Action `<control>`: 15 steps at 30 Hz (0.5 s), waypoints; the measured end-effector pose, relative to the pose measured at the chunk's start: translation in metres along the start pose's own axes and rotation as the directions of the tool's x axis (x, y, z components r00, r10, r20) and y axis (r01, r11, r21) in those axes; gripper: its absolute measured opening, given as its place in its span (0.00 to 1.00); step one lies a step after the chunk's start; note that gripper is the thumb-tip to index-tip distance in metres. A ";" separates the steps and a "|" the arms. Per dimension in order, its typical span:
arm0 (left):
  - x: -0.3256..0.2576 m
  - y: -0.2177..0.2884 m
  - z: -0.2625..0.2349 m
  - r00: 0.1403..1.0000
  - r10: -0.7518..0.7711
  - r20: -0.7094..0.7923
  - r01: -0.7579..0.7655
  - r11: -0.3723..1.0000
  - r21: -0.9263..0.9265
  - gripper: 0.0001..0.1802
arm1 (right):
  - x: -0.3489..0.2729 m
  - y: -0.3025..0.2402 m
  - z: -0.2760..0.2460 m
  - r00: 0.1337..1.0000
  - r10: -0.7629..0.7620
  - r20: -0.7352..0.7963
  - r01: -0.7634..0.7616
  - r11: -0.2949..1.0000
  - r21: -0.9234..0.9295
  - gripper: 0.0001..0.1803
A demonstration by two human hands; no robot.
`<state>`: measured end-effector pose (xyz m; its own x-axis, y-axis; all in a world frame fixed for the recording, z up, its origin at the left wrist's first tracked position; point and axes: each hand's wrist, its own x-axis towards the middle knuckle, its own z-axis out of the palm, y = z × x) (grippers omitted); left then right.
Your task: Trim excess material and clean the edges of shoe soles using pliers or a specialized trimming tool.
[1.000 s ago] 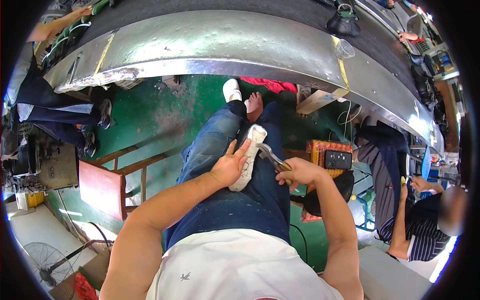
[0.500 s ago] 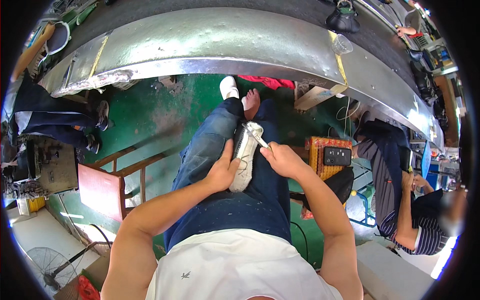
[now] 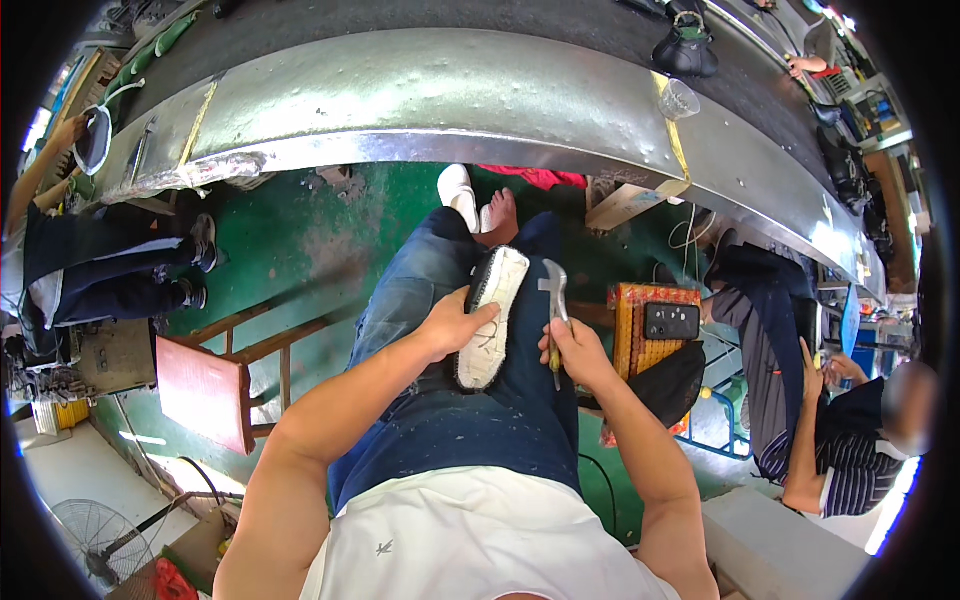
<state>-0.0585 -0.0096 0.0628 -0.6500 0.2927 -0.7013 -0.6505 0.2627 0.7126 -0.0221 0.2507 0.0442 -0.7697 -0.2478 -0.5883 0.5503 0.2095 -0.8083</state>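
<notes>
A shoe upper on a last (image 3: 492, 318) lies bottom up over my thighs, its whitish underside showing inside a dark rim. My left hand (image 3: 460, 325) is closed round its left side, thumb pressed on the underside. Off its right side, my right hand (image 3: 578, 355) grips a pair of lasting pincers (image 3: 556, 290) by the handles. Their curved metal head, with a hammer-like lug, points away from me and is apart from the shoe. The fingers partly hide the handles.
A metal-edged workbench (image 3: 400, 95) spans the front. At right, a phone (image 3: 672, 321) lies on a woven-topped stool (image 3: 630, 345), with a black cloth (image 3: 668, 385) beside it. A wooden chair (image 3: 205, 392) stands left. Co-workers are at both sides.
The pincers have come off the shoe's far end and moved right and nearer, turning head-up in my right hand. The shoe has tilted slightly, and my left hand keeps hold of it.
</notes>
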 end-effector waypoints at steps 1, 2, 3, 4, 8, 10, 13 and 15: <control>-0.002 0.002 -0.001 1.000 0.005 0.004 -0.005 1.000 0.007 0.48 | 0.002 -0.001 -0.001 1.000 -0.005 -0.007 0.005 1.000 0.003 0.29; -0.005 0.001 -0.002 0.993 0.119 0.017 -0.120 0.990 0.073 0.48 | 0.004 -0.002 0.000 0.998 0.028 -0.052 -0.021 0.989 0.145 0.28; -0.010 0.000 -0.003 0.972 0.230 0.039 -0.233 0.963 0.137 0.50 | 0.003 -0.013 0.004 0.994 0.067 -0.092 -0.038 0.957 0.288 0.27; -0.018 0.000 -0.002 0.972 0.228 0.052 -0.234 0.962 0.144 0.50 | 0.002 -0.033 0.010 0.992 0.069 -0.103 -0.036 0.954 0.297 0.27; -0.024 -0.020 0.001 0.745 0.657 0.115 -0.629 0.633 0.451 0.61 | -0.003 -0.066 0.036 0.997 0.008 -0.080 0.033 0.869 0.494 0.25; -0.008 -0.046 -0.002 0.810 0.552 0.196 -0.580 0.802 0.140 0.64 | 0.004 -0.055 0.045 0.972 -0.190 -0.137 0.194 0.981 0.011 0.23; -0.018 -0.042 -0.008 0.864 0.451 0.224 -0.500 0.817 0.288 0.65 | 0.011 -0.038 0.056 0.956 -0.236 -0.176 0.240 0.971 0.004 0.22; -0.021 -0.047 -0.011 0.890 0.392 0.232 -0.449 0.841 0.302 0.65 | 0.014 -0.030 0.065 0.950 -0.252 -0.184 0.260 0.966 0.017 0.22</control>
<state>-0.0184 -0.0380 0.0442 -0.7424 0.5770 -0.3404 -0.1362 0.3675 0.9200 -0.0287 0.1796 0.0587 -0.9296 -0.1144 -0.3503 0.3368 0.1218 -0.9336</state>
